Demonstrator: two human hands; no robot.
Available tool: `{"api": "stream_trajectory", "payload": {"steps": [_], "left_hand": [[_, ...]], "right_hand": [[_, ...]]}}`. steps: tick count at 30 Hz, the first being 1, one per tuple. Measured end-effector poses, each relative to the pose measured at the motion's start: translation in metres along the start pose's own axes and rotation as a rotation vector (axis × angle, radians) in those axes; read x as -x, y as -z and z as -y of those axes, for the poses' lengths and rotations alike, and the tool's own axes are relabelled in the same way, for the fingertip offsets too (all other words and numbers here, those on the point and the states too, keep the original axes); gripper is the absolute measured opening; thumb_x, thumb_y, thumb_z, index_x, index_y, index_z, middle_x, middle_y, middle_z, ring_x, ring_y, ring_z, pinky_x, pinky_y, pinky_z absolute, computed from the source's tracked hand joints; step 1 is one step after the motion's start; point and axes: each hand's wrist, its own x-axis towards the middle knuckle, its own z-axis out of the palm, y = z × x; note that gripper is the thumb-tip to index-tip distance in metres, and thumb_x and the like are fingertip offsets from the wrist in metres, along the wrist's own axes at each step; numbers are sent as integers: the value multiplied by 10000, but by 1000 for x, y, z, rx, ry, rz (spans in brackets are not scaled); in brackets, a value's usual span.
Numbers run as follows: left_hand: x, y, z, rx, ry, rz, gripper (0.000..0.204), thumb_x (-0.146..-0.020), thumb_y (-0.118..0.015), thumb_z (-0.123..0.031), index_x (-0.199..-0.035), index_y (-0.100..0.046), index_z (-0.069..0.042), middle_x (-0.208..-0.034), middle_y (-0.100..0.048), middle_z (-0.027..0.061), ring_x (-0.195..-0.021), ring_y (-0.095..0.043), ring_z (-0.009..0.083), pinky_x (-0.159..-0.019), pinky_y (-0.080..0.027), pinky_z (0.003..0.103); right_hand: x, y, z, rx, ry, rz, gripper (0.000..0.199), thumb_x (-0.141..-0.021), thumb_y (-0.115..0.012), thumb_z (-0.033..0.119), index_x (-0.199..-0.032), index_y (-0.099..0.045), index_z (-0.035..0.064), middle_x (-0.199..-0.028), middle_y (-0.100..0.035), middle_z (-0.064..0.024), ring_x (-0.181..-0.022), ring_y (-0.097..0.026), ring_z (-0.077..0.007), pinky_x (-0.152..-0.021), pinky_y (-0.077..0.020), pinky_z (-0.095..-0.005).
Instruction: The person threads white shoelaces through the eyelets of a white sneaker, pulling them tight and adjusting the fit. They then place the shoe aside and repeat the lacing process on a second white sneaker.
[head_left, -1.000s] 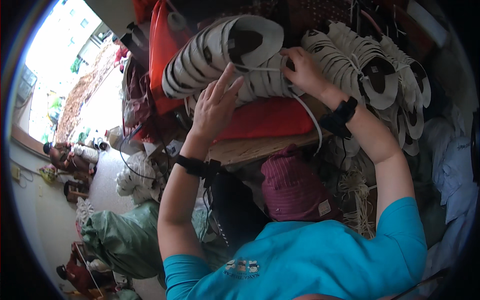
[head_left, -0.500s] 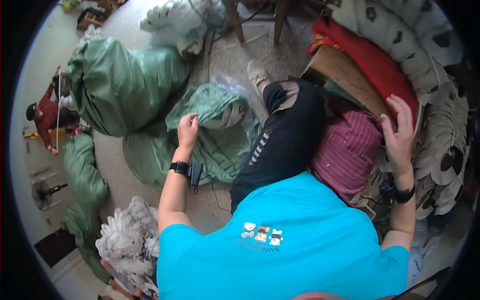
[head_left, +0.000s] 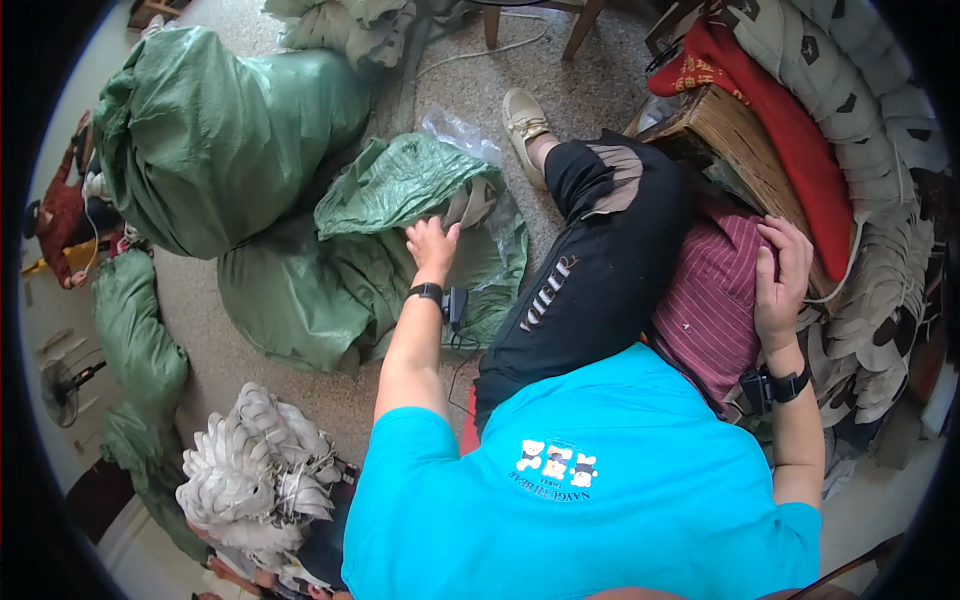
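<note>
While my left hand (head_left: 433, 245) sits at the mouth of a crumpled green woven-plastic sack (head_left: 385, 185), its fingers are spread and its thumb stands apart, with nothing visible between them. Just beyond my fingertips, a pale grey-white piece (head_left: 468, 206) shows in the sack's opening; I can't tell whether I touch it. Clear, wrinkled plastic film (head_left: 462, 136) lies along the sack's far side.

My right hand (head_left: 783, 285) is over the maroon pinstriped cloth (head_left: 700, 285) by my thigh, its fingers side by side and the thumb lower; I can't tell whether they pinch the fabric. Next to it are a rough brown wooden bench (head_left: 745, 130) and, draped on that, a bright red cloth (head_left: 800, 150). Off-white layered shoe uppers (head_left: 870, 130) are stacked past the cloth.

Well to my left stands a bulging dark-green sack (head_left: 225, 145), and nearer me a heap of bundled off-white uppers (head_left: 255, 465).
</note>
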Motion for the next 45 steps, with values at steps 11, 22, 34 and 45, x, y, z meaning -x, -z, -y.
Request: {"api": "stream_trajectory", "payload": {"steps": [11,22,34,45], "left_hand": [[-13,43,5,709,-135,316,323,-949,-684,-299,-1020,-724,14,-816,-686,0,-779,-591,75,-682,-489,286],[124,299,-116,1091,-605,51,250,-969,-578,-86,-1135,-639,91,-1031,-644,32,-910,-550,104,-808,-433,243],[204,323,-282,1261,-747,767,318,-1000,-566,-200,-1103,-656,87,-1064,-664,65,-921,-587,107,-805,-450,255],[168,305,-403,820,-1247,-58,227,-977,-616,-126,-841,-606,55,-888,-625,99,-749,-579,136,-670,-447,258]], "right_hand": [[-12,-2,16,-52,25,-74,182,-884,-621,99,-1042,-667,22,-1125,-660,-134,-1088,-580,-314,-988,-431,-406],[-16,17,13,-193,130,-62,407,-789,-733,124,-1172,-619,47,-1244,-597,-149,-1176,-544,-339,-1070,-394,-437],[7,55,41,-1299,4,240,684,-885,-597,15,-1509,-318,43,-1457,-431,-117,-1314,-448,-196,-1090,-394,-350],[97,107,-42,-1797,-849,-212,339,-1008,-543,304,-1248,-593,70,-1121,-670,-43,-1001,-656,-162,-878,-541,-339]]}}
